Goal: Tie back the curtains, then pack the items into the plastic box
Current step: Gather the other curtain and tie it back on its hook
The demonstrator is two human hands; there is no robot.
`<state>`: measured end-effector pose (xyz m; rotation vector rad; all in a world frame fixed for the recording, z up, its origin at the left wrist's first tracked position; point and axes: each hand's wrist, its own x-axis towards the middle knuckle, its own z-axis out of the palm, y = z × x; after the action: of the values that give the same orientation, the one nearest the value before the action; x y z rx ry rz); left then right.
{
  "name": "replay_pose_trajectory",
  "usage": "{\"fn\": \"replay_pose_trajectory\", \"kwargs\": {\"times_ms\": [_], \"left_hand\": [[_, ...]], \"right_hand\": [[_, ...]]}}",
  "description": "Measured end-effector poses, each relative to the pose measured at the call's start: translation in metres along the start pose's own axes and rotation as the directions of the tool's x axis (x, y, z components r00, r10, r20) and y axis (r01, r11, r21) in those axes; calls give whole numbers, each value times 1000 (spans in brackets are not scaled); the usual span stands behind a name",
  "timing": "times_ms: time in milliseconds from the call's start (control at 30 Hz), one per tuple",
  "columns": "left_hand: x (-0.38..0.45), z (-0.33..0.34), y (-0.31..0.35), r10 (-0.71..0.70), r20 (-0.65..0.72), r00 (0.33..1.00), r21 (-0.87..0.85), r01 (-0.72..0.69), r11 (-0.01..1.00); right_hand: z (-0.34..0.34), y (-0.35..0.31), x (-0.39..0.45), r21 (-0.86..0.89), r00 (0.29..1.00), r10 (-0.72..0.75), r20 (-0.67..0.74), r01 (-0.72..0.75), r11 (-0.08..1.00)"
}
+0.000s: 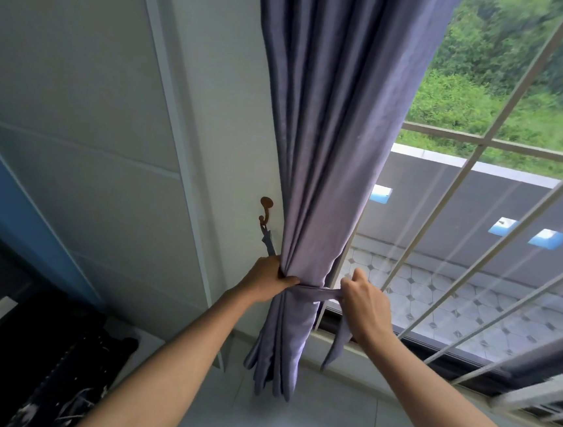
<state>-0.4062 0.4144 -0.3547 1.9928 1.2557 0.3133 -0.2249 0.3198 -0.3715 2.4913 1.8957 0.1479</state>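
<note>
Left hand (pixel 267 277): fingers curled round the gathered curtain (pixel 324 169) at its waist, thumb lying across the front where the tieback (pixel 320 293) starts. Right hand (pixel 365 304): fingers closed on the tieback, pulling it taut to the right; the loose tail hangs below the wrist toward the sill (pixel 356 352).

Curtain bunched into one column beside the wall, in front of the window's left edge. The band crosses its front; whether it passes round the back cannot be told. A brown hook (pixel 266 208) sits on the wall just above the left hand, with a strip of the same cloth running down from it to that hand.

Step in hand, as I read it: cinching the band.

- Keep the left grip firm so the folds don't spill while the right draws tension.
- Pull level, not downward, or the band will slide down the cloth.
- Fix the free end only once the bundle is snug; likely to the hook.
- Risk: letting go left first loosens everything.

Plastic box not in view.
</note>
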Motion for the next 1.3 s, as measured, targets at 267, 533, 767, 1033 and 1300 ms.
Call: {"fn": "replay_pose_trajectory", "kwargs": {"times_ms": [267,533,767,1033,1300], "left_hand": [[1,-2,-2,35,30,999,-6,-35,999],[-4,10,-7,43,-107,993,-58,-49,997],[-4,9,-12,-6,-127,992,-94,-6,996],[-2,-5,-6,-156,51,986,-182,163,970],[9,5,-19,-321,-27,947,-640,230,733]], "right_hand": [[6,2,22,580,913,353,204,-403,708],[21,-51,0,927,871,369,323,-370,62],[26,-58,-2,943,988,-39,153,-134,306],[28,-56,15,920,981,-57,187,-154,359],[37,-62,20,926,970,-64,236,-204,318]]}}
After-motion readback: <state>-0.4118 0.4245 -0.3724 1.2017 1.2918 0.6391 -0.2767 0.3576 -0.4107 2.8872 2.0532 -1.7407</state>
